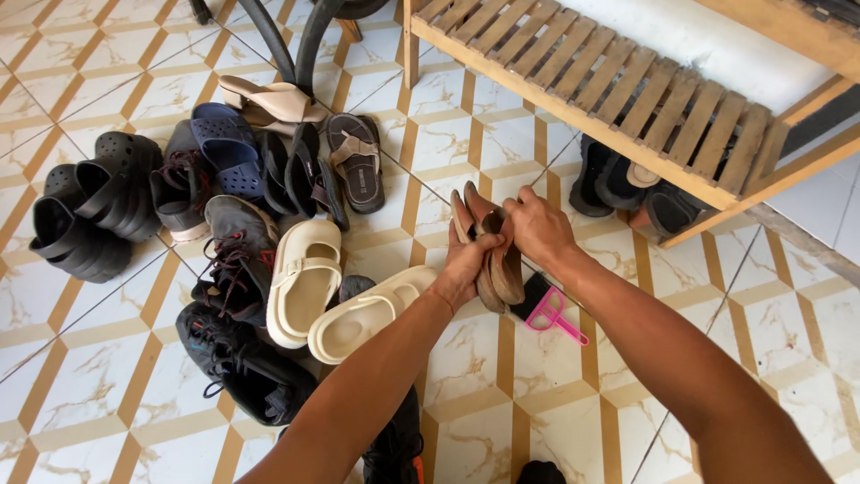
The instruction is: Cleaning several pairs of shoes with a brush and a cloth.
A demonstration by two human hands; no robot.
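Fingers [512,208] of our right hand [537,226] curl over the top edge of a pair of brown sandals [495,264], while our left hand [466,269] presses in from the near side, its fingers wrapped against the soles. Both hands are closed on the pair; neither is spread.

Head view: we hold the brown sandals stacked sole to sole, standing on edge, above the tiled floor [466,394] and just in front of the slatted wooden shoe rack [618,99]. Directly beneath them on the floor lies a small brush with a pink handle [551,309].

Handling, in our judgement: the sandals look thin, flat and light, with some flex along the sole. Pinched together across the middle, as now, they should stay aligned; gripped at one tip they would likely fan apart or slip past each other. Nothing about them appears fragile.

To the left, well apart from the hands, sits a heap of footwear: cream slide sandals [336,300], black clogs [98,206], blue clogs [224,148], a dark lace-up shoe [237,246] and a black trainer [237,363]. Dark shoes [618,184] sit under the rack's lowest shelf; their type cannot be told.
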